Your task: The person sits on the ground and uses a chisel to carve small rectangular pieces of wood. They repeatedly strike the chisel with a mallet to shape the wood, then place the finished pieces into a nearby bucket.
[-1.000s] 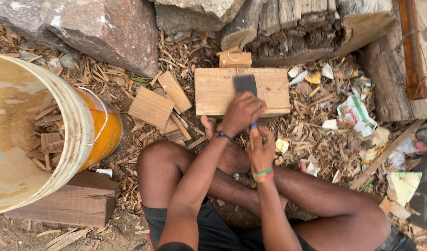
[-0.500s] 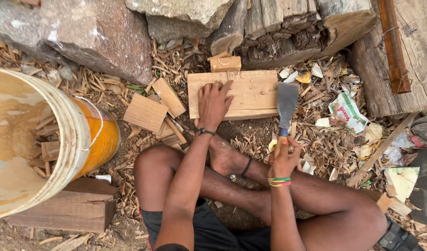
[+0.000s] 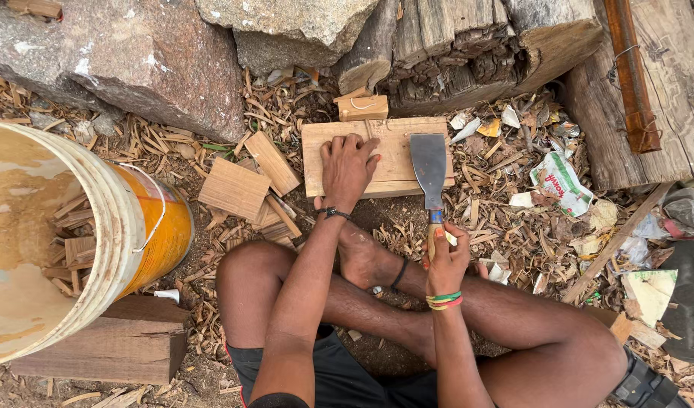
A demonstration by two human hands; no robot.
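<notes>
Board point(image 3: 392, 162) lies flat on the ground under your left hand point(image 3: 348, 170), which presses it with spread fingers. It looks stiff and light; hold its edges. Your right hand point(image 3: 447, 261) is closed around the chisel point(image 3: 430, 174), blade on the board.

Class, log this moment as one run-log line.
left hand: flat on pale rectangular wooden board | right hand: grips broad-bladed metal chopping knife, blade over board
</notes>
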